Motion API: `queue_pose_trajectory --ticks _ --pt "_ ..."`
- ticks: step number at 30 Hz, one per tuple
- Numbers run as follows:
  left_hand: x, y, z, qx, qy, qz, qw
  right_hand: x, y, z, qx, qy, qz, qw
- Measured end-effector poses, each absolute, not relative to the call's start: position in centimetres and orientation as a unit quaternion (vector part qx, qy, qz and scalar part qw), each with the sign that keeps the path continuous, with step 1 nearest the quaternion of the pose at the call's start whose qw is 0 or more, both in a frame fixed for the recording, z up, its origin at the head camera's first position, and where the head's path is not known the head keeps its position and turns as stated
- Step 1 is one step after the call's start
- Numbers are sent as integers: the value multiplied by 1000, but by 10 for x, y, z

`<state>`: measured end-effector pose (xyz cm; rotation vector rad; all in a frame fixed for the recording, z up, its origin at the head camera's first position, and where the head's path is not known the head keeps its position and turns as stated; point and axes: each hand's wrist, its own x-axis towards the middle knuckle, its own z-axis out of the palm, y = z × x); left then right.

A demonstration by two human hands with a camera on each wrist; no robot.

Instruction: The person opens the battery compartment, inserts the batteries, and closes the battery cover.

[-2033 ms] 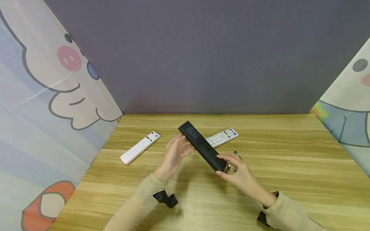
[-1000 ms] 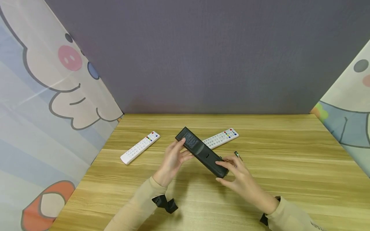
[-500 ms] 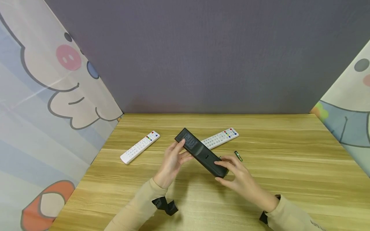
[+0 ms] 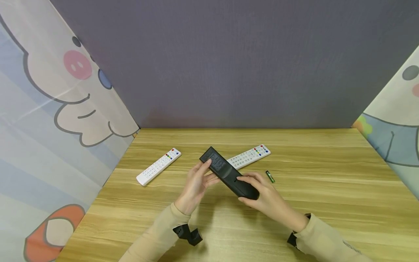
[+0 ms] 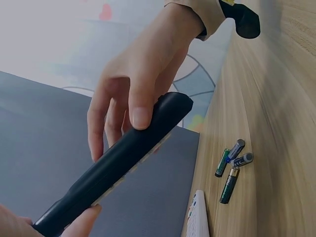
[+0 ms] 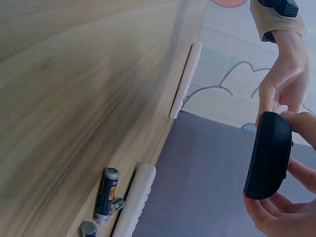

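Note:
A black remote control [image 4: 228, 174] is held above the table, back side up and slanting down to the right in the head view. My left hand [image 4: 194, 183] grips its upper left end, thumb lying on the labelled back. At the lower right end, my right hand [image 4: 266, 194] holds the remote between thumb and fingers, one fingertip by the small notch of the cover. The right wrist view shows the rounded end of the black remote [image 6: 269, 158]. Its buttons face away from the head camera.
Two white remotes lie on the wooden table: one on the left [image 4: 158, 167], another [image 4: 250, 156] partly behind the black one. Several loose batteries, including a green battery [image 5: 228, 186], lie close together; the head view shows one battery [image 4: 270, 176]. A grey panel [image 4: 242, 65] stands behind.
The black remote has lowered slightly and its back has turned toward the head camera. My left thumb has come onto its back. My right fingers have slid up from the end toward the notch.

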<state>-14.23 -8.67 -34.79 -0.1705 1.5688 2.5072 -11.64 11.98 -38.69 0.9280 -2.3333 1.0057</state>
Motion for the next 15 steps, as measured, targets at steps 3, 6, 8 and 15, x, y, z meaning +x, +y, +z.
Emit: queue_pose_trajectory --ticks 3,6,8,15 --pt "-141 -86 -347 -53 531 841 93 -117 119 -386 328 -848 365 199" --pt "-141 -86 -347 -52 532 840 95 -117 118 -386 328 -851 365 187" --pt "-140 -86 -347 -54 532 840 96 -117 118 -386 336 -848 363 190" --pt "-141 -85 -345 -56 532 839 98 -120 119 -388 384 -828 330 241"
